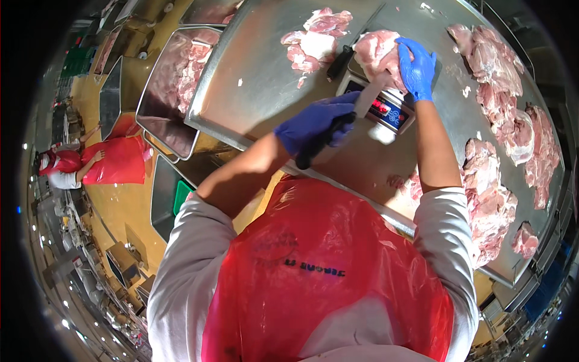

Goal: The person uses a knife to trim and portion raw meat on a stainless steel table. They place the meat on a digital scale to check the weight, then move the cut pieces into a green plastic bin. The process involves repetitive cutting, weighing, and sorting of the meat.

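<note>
In my blue-gloved left hand [316, 125] is a knife [371, 93], its dark handle wrapped by my fingers. The blade points up and right, its tip close to a pink piece of raw meat [377, 51]. That meat lies on a digital scale [386, 114] with a lit red display and blue key panel. My right hand [417, 67], also gloved in blue, grips the right side of the same piece, fingers curled over its edge. How far the blade touches the meat I cannot tell. Left of the scale sits a dark, elongated object [342, 63].
Meat pieces [316, 43] lie on the metal table [241, 90] beyond the scale. Larger piles [503, 96] run down the right side. Metal bins [172, 99], one holding meat, stand off the table's left edge. A person in a red apron [114, 160] is farther left.
</note>
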`<state>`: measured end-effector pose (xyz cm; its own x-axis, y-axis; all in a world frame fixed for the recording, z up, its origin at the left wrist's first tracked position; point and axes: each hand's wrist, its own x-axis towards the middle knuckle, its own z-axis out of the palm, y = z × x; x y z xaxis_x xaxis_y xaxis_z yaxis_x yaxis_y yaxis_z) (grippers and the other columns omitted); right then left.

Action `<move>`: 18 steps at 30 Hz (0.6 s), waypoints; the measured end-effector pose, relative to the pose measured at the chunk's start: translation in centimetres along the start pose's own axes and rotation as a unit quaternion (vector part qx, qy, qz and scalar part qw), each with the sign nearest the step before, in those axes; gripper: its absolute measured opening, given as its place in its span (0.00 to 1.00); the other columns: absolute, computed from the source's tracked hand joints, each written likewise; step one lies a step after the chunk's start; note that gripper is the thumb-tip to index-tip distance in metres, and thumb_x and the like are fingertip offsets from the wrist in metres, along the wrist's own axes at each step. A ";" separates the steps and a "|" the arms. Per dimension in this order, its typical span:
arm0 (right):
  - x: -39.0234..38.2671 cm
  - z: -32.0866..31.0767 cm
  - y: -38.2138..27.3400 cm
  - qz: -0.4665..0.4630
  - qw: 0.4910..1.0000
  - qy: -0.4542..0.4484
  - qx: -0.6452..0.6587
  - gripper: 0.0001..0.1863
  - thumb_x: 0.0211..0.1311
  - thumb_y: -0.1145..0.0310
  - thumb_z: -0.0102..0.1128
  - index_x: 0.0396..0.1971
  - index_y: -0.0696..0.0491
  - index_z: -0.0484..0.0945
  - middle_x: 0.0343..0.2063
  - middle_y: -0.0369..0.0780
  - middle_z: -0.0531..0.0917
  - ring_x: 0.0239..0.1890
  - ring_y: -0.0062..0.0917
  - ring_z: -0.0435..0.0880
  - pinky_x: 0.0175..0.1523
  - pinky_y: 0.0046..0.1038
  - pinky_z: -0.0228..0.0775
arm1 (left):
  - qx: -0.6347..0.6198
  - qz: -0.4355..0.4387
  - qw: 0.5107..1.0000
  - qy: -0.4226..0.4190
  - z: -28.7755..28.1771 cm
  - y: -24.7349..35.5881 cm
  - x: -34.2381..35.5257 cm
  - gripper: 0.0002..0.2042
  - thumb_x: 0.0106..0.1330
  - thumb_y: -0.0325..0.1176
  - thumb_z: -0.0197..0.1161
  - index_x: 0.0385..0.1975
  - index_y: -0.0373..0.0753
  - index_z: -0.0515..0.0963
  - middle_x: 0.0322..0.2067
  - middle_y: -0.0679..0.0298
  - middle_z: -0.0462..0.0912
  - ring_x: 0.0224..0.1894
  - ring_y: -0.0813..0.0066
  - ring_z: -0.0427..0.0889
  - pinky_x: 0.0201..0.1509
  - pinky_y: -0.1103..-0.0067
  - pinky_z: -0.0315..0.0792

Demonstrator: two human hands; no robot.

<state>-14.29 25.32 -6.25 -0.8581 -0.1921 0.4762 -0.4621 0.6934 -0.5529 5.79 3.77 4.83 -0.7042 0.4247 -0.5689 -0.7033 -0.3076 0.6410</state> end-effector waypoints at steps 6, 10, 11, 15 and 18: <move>-1.3 -6.8 1.1 0.072 0.965 0.087 0.237 0.14 0.65 0.64 0.62 0.48 0.50 0.82 0.46 0.38 0.84 0.52 0.25 0.80 0.63 0.32 0.64 | 0.297 0.082 0.950 0.051 -6.6 -0.5 -9.8 0.30 0.69 0.31 0.55 0.71 0.40 0.57 0.25 0.72 0.72 0.18 0.85 0.66 0.20 0.86 0.60; -8.8 -17.4 4.0 0.217 0.953 -0.055 0.204 0.13 0.63 0.69 0.63 0.47 0.54 0.81 0.45 0.39 0.84 0.47 0.23 0.81 0.56 0.24 0.71 | 0.307 0.140 0.902 0.269 -14.4 -4.4 -13.0 0.28 0.72 0.28 0.53 0.71 0.41 0.56 0.20 0.72 0.72 0.17 0.89 0.66 0.19 0.89 0.62; -11.7 -18.4 4.5 0.268 0.942 -0.111 0.167 0.13 0.62 0.69 0.64 0.47 0.53 0.81 0.45 0.40 0.84 0.47 0.23 0.82 0.55 0.24 0.71 | 0.344 0.142 0.865 0.336 -16.1 -5.4 -12.0 0.28 0.74 0.30 0.53 0.72 0.42 0.55 0.18 0.73 0.70 0.17 0.89 0.65 0.19 0.88 0.61; -24.6 -16.1 -0.6 0.131 0.930 -0.343 0.020 0.17 0.55 0.75 0.65 0.47 0.52 0.78 0.45 0.43 0.80 0.47 0.40 0.80 0.52 0.35 0.74 | 0.387 0.162 0.832 0.363 -26.9 -9.0 -6.6 0.25 0.72 0.32 0.58 0.68 0.40 0.63 0.21 0.71 0.74 0.20 0.87 0.66 0.23 0.83 0.64; -30.6 -11.9 -0.4 0.145 0.942 -0.301 0.014 0.12 0.60 0.68 0.58 0.43 0.52 0.78 0.41 0.44 0.81 0.45 0.39 0.80 0.49 0.36 0.74 | 0.452 0.199 0.766 0.412 -30.0 -9.5 -2.9 0.22 0.70 0.33 0.60 0.63 0.37 0.70 0.24 0.68 0.77 0.23 0.83 0.70 0.27 0.80 0.68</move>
<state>14.82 39.18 -12.39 -0.9167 -0.3628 -0.1672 -0.1875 0.7602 -0.6220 11.56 -20.11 -15.10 -0.9296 -0.3453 -0.1287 -0.3242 0.6001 0.7313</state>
